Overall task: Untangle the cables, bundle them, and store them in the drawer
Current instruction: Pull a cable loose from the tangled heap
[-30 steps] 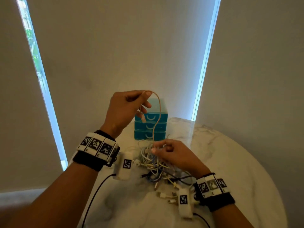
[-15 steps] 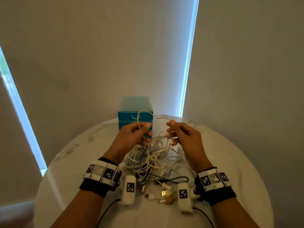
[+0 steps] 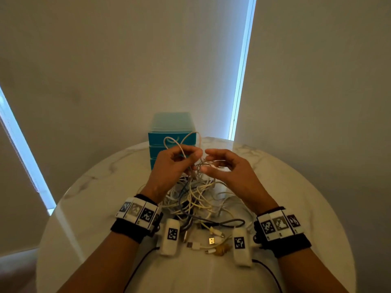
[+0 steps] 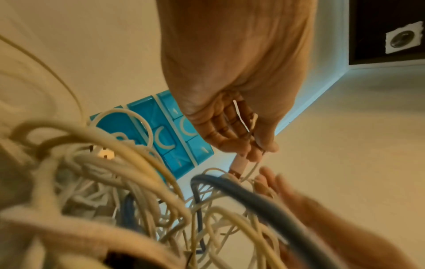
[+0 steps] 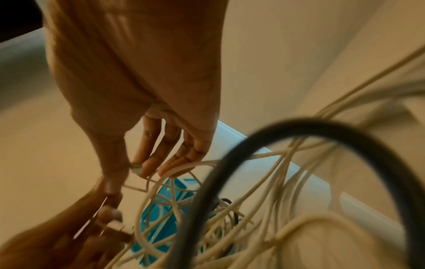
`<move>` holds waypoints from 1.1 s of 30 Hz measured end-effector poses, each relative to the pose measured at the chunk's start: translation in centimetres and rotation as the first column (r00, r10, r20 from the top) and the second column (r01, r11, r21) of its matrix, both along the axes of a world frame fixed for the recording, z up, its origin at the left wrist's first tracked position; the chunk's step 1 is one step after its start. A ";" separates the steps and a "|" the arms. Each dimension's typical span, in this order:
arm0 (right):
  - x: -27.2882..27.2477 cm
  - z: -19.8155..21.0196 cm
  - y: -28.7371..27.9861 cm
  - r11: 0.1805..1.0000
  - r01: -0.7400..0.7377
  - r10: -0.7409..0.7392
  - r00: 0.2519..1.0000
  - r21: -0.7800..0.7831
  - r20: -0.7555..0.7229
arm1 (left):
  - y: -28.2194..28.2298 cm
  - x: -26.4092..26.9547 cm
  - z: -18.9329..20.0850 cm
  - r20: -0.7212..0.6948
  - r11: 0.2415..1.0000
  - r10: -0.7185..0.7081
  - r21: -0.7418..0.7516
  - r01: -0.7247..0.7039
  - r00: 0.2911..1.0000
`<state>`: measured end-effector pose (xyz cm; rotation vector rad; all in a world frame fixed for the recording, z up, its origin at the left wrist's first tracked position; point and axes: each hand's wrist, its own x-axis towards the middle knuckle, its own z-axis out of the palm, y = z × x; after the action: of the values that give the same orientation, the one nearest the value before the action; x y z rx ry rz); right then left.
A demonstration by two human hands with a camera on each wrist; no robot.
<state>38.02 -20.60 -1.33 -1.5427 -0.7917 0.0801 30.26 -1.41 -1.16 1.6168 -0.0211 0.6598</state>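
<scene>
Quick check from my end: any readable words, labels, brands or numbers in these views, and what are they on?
No readable words, brands or numbers.
Wristbands: black-and-white square code patterns; tiny marks beneath, too small to read.
White modules: one code pattern each, no text.
Teal drawer unit: moulded handle curves only.
Cable plugs: no legible markings.

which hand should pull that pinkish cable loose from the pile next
Left, probably. The left hand already pinches the pinkish cable looped above it; the right hand pinches a strand nearer the tangle.
</scene>
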 end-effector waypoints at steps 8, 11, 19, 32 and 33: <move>4.3 -2.9 -2.7 0.950 0.296 -0.306 0.945 -0.097 -0.116 | 0.9 0.9 0.0 0.039 0.946 0.138 -0.302 -0.120 0.990; 4.6 -3.0 -2.7 0.879 0.454 -0.456 0.890 -0.143 0.023 | 1.0 0.8 -0.4 0.028 0.933 0.120 -0.344 -0.103 0.992; -0.7 1.2 3.2 0.860 0.332 -0.175 0.905 -0.387 0.389 | 0.3 -1.4 0.4 0.068 0.962 0.087 -0.265 -0.066 0.994; 2.8 5.5 5.9 0.730 0.198 0.189 0.861 -0.654 0.471 | 1.2 -2.1 1.0 0.047 0.977 0.047 -0.210 -0.036 0.998; 2.8 5.6 5.9 0.753 0.203 0.164 0.864 -0.626 0.477 | 1.4 -2.1 1.0 0.050 0.975 0.053 -0.218 -0.041 0.997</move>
<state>40.85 -14.68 4.25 -2.3110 -1.2556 -0.0816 28.14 0.01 -0.11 1.3924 0.0473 0.7182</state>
